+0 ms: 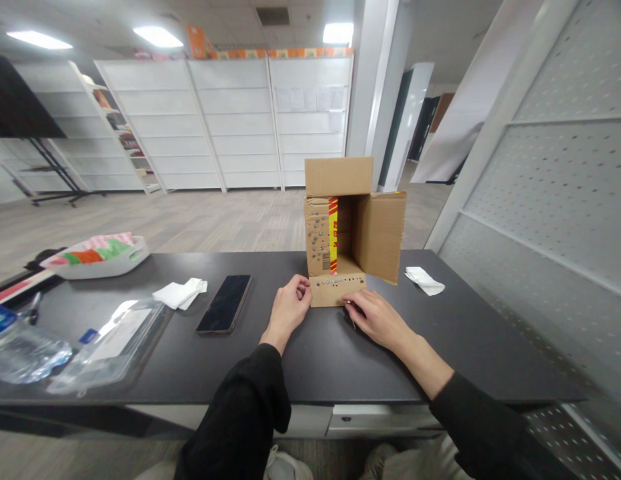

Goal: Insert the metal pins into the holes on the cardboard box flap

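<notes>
An open cardboard box stands on the dark table, its mouth toward me. Its front flap lies forward, with a row of small holes and silvery round pieces along it. More grey round pieces dot the left flap, beside a red-and-yellow tape strip. My left hand is closed with curled fingers at the front flap's left edge; whatever is in its fingertips is hidden. At the flap's lower right, my right hand is closed in a pinch. Something thin and metallic shows under its fingers, too small to name.
Left of my hands lie a dark phone and folded tissues. Farther left are a clear plastic case, a water bottle and a white basket. Another tissue lies right of the box. A perforated panel borders the right side.
</notes>
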### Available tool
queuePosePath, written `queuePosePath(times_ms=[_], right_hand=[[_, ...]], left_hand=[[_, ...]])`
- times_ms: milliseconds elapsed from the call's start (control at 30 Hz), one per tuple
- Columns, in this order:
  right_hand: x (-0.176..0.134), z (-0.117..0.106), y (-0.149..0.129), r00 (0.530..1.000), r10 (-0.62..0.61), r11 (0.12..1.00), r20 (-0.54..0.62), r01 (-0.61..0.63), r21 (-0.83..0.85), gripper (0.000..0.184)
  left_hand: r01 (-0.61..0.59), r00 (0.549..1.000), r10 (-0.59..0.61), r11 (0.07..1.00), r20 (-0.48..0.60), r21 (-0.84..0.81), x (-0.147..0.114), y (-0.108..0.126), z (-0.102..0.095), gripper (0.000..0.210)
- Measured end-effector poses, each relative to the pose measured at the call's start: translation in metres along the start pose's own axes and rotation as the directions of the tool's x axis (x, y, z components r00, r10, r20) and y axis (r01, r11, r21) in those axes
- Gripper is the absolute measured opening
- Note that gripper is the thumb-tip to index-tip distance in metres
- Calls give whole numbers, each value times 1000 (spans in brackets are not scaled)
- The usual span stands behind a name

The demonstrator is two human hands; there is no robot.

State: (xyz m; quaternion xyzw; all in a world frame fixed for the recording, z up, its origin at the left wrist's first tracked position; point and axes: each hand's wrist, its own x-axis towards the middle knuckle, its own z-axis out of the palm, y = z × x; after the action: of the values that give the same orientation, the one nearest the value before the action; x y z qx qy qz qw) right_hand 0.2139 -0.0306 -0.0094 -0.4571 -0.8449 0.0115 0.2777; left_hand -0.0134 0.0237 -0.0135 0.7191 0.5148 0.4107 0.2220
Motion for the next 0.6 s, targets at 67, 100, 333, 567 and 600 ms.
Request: queuePosePath(times_ms=[67, 100, 333, 567, 600], right_hand=[[0, -1, 0, 1000, -1, 1000, 6, 1, -6, 16], [1, -1, -1, 1000, -2, 1000, 12, 2, -9, 16], [3, -5, -4, 998, -1, 1000, -62, 1, 3, 21], [7, -5, 1, 974, 13, 1000, -228, -11, 8, 25], [8, -5, 3, 971, 6, 1000, -240, -5, 5, 25]], left_hand=[[1, 1000, -1, 1000, 1, -3, 0, 0, 0, 11], [1, 1000, -1, 1000, 2, -5, 0, 0, 0, 11], [10, 1000, -10, 1000, 9, -10, 0, 0, 0, 11], [28, 1000, -27, 999, 15, -16, 1, 2, 0, 12], [32, 999, -32, 999, 15, -17, 1, 2, 0, 12]])
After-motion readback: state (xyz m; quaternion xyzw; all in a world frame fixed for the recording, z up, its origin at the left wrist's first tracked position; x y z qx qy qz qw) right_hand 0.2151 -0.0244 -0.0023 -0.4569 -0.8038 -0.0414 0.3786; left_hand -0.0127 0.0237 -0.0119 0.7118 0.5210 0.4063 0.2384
